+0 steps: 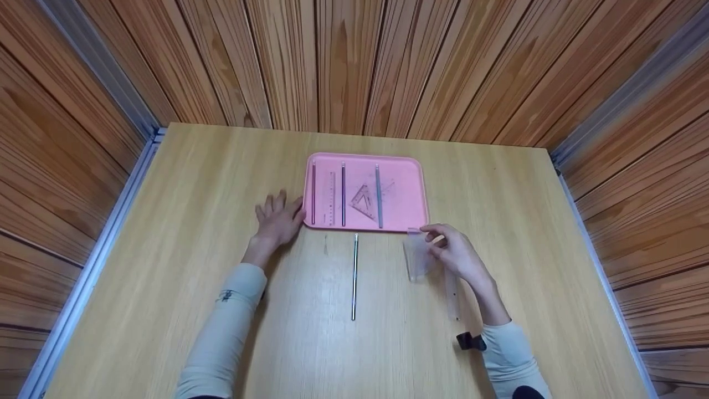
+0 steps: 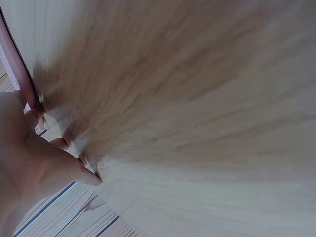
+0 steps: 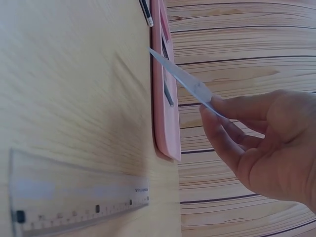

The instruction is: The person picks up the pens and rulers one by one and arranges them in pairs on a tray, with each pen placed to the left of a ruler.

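Observation:
My right hand pinches a clear, flat plastic piece between thumb and fingers, just off the tray's near right corner. In the right wrist view that piece is tilted and narrows to a point; its exact kind cannot be told. My left hand rests on the table with fingers spread, its thumb side touching the left rim of a pink tray. On the tray lie a clear ruler, a set square and three pencils, one of them blue-grey.
A shiny pencil lies on the table in front of the tray. Near my right wrist is another clear ruler, partly covered by the hand. Wood-patterned walls stand behind and at both sides.

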### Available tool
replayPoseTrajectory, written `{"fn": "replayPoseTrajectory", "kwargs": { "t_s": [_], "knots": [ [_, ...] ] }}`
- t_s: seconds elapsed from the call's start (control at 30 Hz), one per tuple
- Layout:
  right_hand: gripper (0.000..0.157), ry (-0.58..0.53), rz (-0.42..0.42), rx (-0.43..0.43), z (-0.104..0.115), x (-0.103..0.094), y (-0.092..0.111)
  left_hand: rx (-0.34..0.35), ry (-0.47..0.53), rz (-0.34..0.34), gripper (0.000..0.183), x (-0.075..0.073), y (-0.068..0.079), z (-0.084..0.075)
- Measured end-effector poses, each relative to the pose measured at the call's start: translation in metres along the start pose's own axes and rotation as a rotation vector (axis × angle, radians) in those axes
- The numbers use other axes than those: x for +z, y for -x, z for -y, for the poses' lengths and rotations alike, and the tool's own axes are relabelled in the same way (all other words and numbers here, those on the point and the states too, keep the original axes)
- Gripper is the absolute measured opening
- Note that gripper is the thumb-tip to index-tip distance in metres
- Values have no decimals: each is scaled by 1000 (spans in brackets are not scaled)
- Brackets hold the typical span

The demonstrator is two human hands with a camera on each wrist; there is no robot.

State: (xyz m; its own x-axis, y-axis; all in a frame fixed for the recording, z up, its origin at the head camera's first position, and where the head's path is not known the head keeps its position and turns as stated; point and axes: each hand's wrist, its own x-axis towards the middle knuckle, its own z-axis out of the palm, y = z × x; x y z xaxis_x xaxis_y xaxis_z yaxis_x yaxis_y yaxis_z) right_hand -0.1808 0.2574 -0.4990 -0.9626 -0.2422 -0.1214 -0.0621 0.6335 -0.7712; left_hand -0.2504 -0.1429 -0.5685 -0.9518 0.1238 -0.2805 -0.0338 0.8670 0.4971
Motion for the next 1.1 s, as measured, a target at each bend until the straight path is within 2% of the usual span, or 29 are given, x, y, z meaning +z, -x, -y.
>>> {"fn": "replayPoseTrajectory", "kwargs": {
  "t_s": [0.17, 0.47, 1.1],
  "knots": [
    [44, 10, -36, 8, 0, -3, -9, 2, 1, -2, 58, 1, 1, 0],
    [42, -5, -51, 21, -1, -5, -31, 22, 3, -13, 58, 0, 1, 1],
    [43, -68, -97, 18, 6, 0, -76, -12, 18, 12, 58, 0, 0, 0]
  ]
}}
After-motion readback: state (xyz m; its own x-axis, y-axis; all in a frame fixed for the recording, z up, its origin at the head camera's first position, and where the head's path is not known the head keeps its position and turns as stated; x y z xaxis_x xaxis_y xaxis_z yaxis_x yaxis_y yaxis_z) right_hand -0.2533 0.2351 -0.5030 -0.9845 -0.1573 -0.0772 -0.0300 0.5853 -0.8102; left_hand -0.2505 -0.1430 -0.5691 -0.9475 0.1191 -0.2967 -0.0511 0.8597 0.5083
